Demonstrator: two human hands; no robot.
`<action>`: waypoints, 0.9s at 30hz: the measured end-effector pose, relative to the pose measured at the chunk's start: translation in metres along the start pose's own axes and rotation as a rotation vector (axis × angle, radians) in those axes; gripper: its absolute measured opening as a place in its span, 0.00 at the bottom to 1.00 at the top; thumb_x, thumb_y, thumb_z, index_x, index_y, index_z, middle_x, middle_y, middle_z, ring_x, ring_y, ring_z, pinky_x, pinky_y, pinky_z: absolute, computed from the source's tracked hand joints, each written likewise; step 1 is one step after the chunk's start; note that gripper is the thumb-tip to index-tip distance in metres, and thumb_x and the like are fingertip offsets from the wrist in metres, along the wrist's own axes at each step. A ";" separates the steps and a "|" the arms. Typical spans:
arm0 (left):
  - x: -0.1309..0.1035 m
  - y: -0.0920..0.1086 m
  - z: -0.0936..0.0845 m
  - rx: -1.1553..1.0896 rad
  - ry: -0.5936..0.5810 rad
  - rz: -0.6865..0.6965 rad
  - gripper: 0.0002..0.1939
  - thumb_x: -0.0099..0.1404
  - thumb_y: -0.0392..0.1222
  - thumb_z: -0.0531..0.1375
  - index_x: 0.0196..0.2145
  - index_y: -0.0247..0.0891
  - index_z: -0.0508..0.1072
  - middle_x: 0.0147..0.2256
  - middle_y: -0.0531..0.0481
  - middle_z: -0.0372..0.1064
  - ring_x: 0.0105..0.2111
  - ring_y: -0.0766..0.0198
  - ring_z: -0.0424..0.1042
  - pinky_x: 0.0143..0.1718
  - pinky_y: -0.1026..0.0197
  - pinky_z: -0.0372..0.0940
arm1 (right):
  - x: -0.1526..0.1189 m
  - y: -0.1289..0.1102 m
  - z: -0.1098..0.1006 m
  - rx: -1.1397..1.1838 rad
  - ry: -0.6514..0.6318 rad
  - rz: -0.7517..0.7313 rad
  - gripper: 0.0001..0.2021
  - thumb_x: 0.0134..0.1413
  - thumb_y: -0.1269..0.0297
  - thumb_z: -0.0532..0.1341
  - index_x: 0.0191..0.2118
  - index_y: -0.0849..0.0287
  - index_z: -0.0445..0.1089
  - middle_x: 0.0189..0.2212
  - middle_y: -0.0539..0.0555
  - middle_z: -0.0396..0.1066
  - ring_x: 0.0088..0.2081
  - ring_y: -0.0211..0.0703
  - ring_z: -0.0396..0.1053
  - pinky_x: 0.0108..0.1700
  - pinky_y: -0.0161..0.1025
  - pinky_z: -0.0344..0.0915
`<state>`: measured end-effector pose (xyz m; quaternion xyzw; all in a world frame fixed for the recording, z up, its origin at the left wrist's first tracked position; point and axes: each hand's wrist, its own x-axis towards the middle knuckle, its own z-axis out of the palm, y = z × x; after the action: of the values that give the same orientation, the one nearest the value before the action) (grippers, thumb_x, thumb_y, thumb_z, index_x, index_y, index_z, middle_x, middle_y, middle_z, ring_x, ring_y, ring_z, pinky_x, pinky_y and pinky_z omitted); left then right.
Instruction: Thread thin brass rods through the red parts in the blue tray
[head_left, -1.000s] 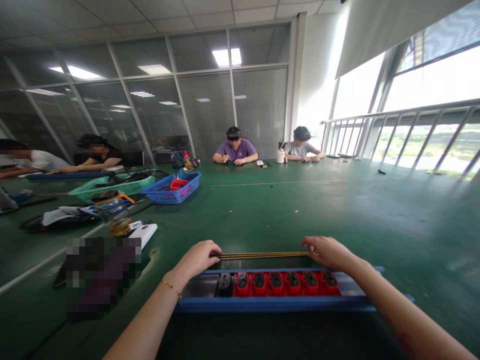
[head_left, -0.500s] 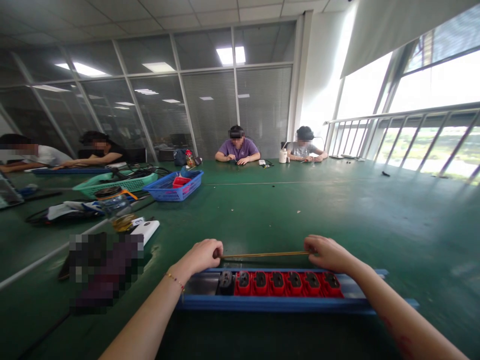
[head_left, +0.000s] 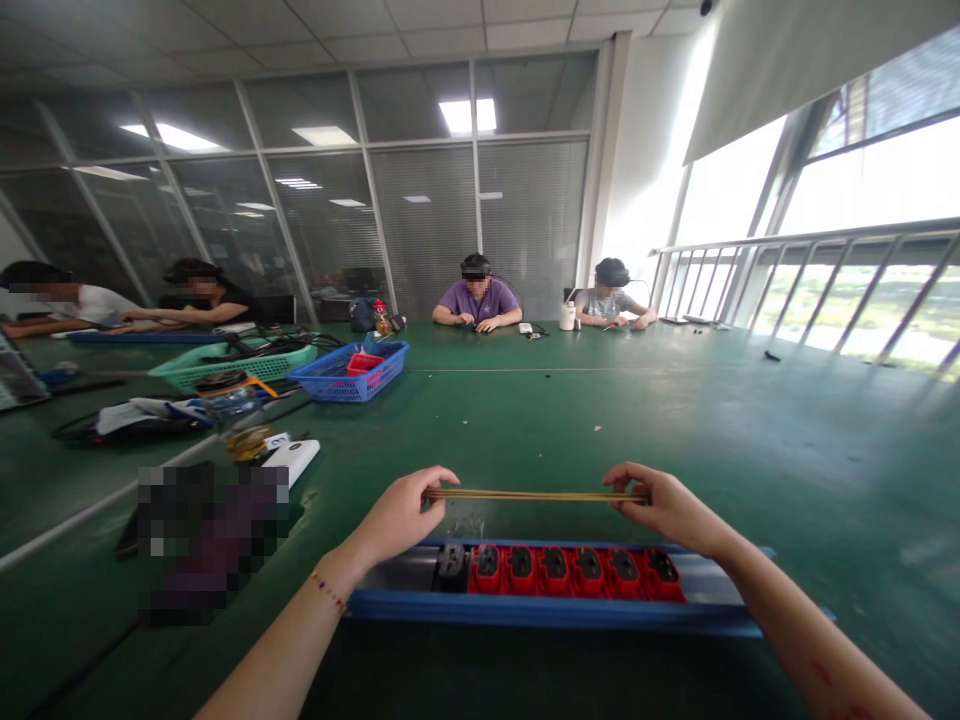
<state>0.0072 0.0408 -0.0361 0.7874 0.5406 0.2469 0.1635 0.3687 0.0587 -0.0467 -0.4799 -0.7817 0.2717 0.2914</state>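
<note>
Gold strips (head_left: 529,495) between two hands (head_left: 401,515), farther from seven sockets (head_left: 554,572)

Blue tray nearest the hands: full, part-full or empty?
Part-full: the tray has one black block and six red blocks in a row, bare metal showing at both ends.

I see all this from my head, facing forward and down: the blue tray (head_left: 555,612) lies close below, my left hand (head_left: 401,510) and right hand (head_left: 667,508) just beyond, then the green table (head_left: 495,400) stretches away to its far edge and the glass wall (head_left: 424,230).
</note>
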 end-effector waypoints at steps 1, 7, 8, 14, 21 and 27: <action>-0.003 0.005 -0.003 -0.026 -0.027 -0.002 0.11 0.58 0.39 0.51 0.40 0.41 0.66 0.28 0.54 0.68 0.27 0.66 0.66 0.29 0.67 0.58 | -0.002 -0.004 -0.003 -0.012 -0.022 0.006 0.11 0.47 0.61 0.57 0.38 0.59 0.64 0.26 0.49 0.65 0.26 0.37 0.63 0.28 0.33 0.61; -0.021 0.024 -0.025 -0.118 -0.196 -0.066 0.15 0.59 0.52 0.51 0.36 0.41 0.68 0.26 0.55 0.66 0.27 0.66 0.64 0.27 0.68 0.58 | -0.023 -0.027 -0.028 0.079 -0.356 0.050 0.16 0.48 0.53 0.58 0.37 0.61 0.64 0.21 0.47 0.61 0.24 0.35 0.60 0.24 0.30 0.56; -0.022 0.025 -0.027 -0.125 -0.210 -0.069 0.15 0.60 0.52 0.51 0.36 0.40 0.68 0.25 0.56 0.65 0.26 0.67 0.63 0.26 0.68 0.58 | -0.026 -0.029 -0.032 0.104 -0.404 0.070 0.17 0.48 0.53 0.58 0.38 0.61 0.64 0.22 0.47 0.62 0.24 0.35 0.61 0.24 0.30 0.57; -0.024 0.024 -0.026 -0.212 -0.362 -0.051 0.10 0.57 0.48 0.55 0.33 0.39 0.65 0.26 0.56 0.65 0.26 0.68 0.64 0.26 0.69 0.58 | -0.037 -0.020 -0.043 0.134 -0.540 0.199 0.17 0.47 0.53 0.60 0.37 0.58 0.59 0.22 0.47 0.66 0.21 0.32 0.60 0.20 0.27 0.56; -0.025 0.013 -0.022 -0.242 -0.435 -0.088 0.10 0.60 0.48 0.52 0.32 0.38 0.62 0.25 0.56 0.66 0.22 0.70 0.61 0.22 0.70 0.55 | -0.038 -0.017 -0.039 0.119 -0.589 0.187 0.15 0.51 0.51 0.56 0.34 0.59 0.56 0.21 0.48 0.67 0.19 0.32 0.62 0.20 0.27 0.56; -0.024 0.004 -0.016 -0.360 -0.513 -0.118 0.08 0.60 0.46 0.53 0.32 0.38 0.61 0.25 0.55 0.67 0.21 0.72 0.59 0.21 0.70 0.53 | -0.034 -0.012 -0.037 0.123 -0.611 0.201 0.16 0.50 0.52 0.58 0.34 0.59 0.56 0.21 0.48 0.67 0.20 0.32 0.62 0.20 0.28 0.56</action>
<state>-0.0055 0.0170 -0.0254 0.7498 0.4740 0.1222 0.4452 0.4008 0.0284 -0.0199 -0.4326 -0.7638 0.4771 0.0436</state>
